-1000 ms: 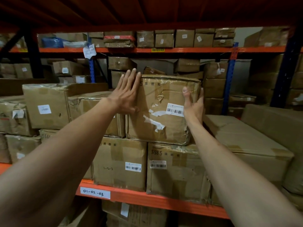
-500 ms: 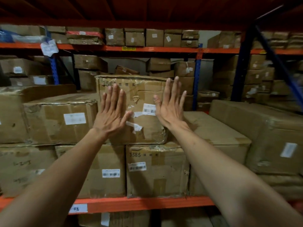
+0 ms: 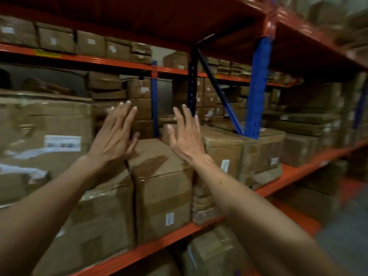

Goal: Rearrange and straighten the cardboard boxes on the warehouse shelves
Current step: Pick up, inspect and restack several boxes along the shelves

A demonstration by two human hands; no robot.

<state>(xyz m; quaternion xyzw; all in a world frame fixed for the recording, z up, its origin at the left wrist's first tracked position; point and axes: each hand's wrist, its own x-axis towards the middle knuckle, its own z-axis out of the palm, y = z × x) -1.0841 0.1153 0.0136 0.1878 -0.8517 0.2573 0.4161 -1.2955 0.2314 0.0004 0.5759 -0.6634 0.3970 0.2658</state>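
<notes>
Change: left hand [image 3: 114,139] and right hand [image 3: 186,137], flat on the taped box [image 3: 42,136] half a second ago, now off it, fingers spread, grasping nothing | Box: left, atop the stack at the shelf's [image 3: 151,247] front edge | Reading: apparently straightened (blurred); next box follows.

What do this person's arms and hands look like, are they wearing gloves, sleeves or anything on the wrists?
Nothing is worn. The left hand and right hand are bare, with no gloves, rings, watch or wristbands showing. Both forearms are bare too, with no sleeve in view. The fingers have short, plain nails.
</notes>
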